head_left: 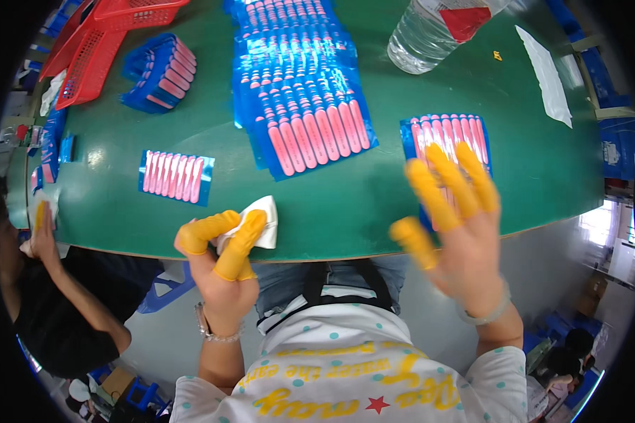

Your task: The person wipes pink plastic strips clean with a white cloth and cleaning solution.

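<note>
My left hand [227,271], with yellow finger cots on its fingers, pinches a folded white cloth [267,220] at the near edge of the green table [331,218]. My right hand [466,240], also in yellow finger cots, is spread over a blue sheet with a row of pink strips [462,128]. It covers the sheet's lower part; whether the fingertips touch it I cannot tell. A smaller sheet of pink strips [174,178] lies left of the cloth. Beyond, in the middle, overlapping sheets of the same kind [317,134] form a long pile.
A curled bundle of strip sheets [171,77] and red plastic baskets [95,67] are at the far left. A clear plastic container [423,42] stands far right, near a white paper strip [545,77]. A co-worker's hand [44,236] is at the table's left end.
</note>
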Motion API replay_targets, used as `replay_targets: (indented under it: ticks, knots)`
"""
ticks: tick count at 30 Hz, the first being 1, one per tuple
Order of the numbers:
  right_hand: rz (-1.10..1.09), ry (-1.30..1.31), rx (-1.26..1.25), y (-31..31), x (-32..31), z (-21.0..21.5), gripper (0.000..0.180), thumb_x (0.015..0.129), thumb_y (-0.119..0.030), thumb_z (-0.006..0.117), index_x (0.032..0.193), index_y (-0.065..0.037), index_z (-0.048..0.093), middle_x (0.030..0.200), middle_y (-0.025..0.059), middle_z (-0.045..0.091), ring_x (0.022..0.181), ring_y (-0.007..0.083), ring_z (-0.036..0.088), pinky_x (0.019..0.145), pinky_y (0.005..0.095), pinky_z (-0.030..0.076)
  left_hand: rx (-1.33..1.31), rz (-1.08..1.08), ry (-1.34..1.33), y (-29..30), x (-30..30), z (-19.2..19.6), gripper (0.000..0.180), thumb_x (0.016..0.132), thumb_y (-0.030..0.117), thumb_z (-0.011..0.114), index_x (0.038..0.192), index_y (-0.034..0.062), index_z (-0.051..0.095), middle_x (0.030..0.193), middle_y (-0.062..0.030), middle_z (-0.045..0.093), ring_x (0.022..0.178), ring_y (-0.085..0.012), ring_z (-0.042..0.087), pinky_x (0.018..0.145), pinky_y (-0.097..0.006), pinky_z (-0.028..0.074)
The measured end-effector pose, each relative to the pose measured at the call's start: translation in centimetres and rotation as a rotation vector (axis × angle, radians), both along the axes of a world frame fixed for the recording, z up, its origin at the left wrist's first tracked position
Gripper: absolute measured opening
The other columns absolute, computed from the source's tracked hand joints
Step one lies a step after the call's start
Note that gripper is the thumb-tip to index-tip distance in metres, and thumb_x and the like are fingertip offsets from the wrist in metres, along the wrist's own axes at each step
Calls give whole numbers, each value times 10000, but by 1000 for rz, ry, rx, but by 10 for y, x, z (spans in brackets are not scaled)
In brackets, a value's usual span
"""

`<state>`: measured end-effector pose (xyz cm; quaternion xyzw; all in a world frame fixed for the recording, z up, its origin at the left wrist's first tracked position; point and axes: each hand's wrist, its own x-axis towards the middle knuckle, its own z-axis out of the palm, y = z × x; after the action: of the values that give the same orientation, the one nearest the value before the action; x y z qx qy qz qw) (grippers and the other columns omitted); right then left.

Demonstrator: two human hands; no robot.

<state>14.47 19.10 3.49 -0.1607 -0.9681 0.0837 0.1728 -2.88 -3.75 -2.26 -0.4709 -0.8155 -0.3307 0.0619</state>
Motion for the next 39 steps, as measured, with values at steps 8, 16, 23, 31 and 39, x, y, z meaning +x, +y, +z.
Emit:
replay_targets:
  ticks: [8,16,23,31,39]
  knots:
    - [71,-217,-39,-37,-6,-21,821,787,-555,696,1363,14,559,1505,154,461,1395,397,378,1142,583,237,-165,131,174,1,-4,14,476,770,-135,619,1155,110,754,1143,-95,579,1060,-279,516,925,-373,414]
    - [236,-185,-310,-46,1,-35,745,861,-473,681,1362,60,542,1465,205,497,1381,370,447,1133,545,342,-218,-185,304,49,-3,21,402,747,77,697,1130,177,762,1137,-20,592,984,-202,531,920,-447,282]
    - [241,-181,-251,-47,-3,-36,684,880,-448,652,1358,34,569,1447,171,529,1360,325,482,1143,492,355,-285,-358,226,10,31,24,373,701,165,731,1070,185,781,1113,20,609,977,-203,547,894,-440,288]
    - [204,-213,-192,-49,3,-36,625,878,-381,647,1353,21,584,1450,150,533,1366,300,478,1147,475,353,-330,-337,270,32,6,25,337,727,194,755,1062,200,792,1135,11,618,990,-211,520,866,-417,274]
    - [214,-168,-293,-32,6,-36,612,875,-388,667,1324,23,602,1424,151,557,1332,312,514,1136,477,367,-336,-373,152,16,31,30,278,747,211,776,1022,181,805,1127,28,620,987,-194,527,885,-402,248]
